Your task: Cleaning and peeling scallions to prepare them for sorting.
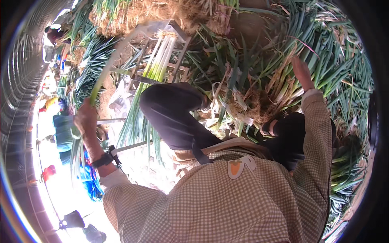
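My left hand (86, 117) is closed round a long green onion (106, 71) at the left. Its pale shaft reaches up and to the right, smeared by motion, and green leaves trail below the hand. Peeled green onions (164, 54) with white shafts and trimmed roots lie together in a metal frame (177, 67) ahead of my left knee, leaves hanging toward me. At the right, my right hand (302, 73) is over a heap of unpeeled green onions (279, 89) with dry outer leaves and brown roots. Its fingers are too blurred and turned away to read.
Stacked green onions with bushy roots (158, 16) stand at the far side. More leaves (344, 69) cover the right. Peelings (227, 125) lie between my legs. A blue plastic bag (91, 178) is on the left, and another person (54, 34) is at the far left.
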{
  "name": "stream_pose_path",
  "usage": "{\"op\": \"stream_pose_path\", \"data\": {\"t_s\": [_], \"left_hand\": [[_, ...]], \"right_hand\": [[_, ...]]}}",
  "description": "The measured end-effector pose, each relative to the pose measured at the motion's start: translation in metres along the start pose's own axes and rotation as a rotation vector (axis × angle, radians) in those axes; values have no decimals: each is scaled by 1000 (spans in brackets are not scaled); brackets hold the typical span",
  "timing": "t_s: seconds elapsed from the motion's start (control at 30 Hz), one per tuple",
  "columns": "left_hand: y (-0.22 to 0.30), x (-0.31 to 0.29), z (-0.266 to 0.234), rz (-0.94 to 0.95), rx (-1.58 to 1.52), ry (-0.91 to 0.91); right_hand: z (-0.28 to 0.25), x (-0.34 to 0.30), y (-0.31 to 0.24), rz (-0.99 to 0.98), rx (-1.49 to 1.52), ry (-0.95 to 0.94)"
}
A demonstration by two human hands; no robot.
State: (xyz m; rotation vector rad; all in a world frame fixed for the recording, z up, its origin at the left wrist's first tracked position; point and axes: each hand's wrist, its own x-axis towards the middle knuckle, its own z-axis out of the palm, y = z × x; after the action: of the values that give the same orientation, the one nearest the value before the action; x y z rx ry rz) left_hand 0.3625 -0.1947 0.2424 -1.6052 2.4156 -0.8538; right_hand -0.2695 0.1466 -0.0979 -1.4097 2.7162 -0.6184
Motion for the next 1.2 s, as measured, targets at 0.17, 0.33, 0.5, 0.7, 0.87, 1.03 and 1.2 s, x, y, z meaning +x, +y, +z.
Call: {"op": "stream_pose_path", "data": {"t_s": [0.17,0.33,0.5,0.7,0.87,1.03,1.2], "left_hand": [[-4,24,45,-195,-60,-130],[25,52,161,-109,-397,-177],[56,94,281,-79,-501,-219],[92,108,379,57,-553,-302],[114,90,384,-114,-637,-295],[215,85,353,191,-1010,-308],[256,71,322,378,-1118,-414]], "right_hand": [[101,-70,31,-192,-387,-381],[129,-110,-68,-378,166,-492],[114,-124,-67,53,207,-557],[119,-127,-54,216,238,-517],[130,-116,-70,130,311,-434],[134,-121,-53,368,512,-500],[138,-107,-63,400,234,-204]]}}
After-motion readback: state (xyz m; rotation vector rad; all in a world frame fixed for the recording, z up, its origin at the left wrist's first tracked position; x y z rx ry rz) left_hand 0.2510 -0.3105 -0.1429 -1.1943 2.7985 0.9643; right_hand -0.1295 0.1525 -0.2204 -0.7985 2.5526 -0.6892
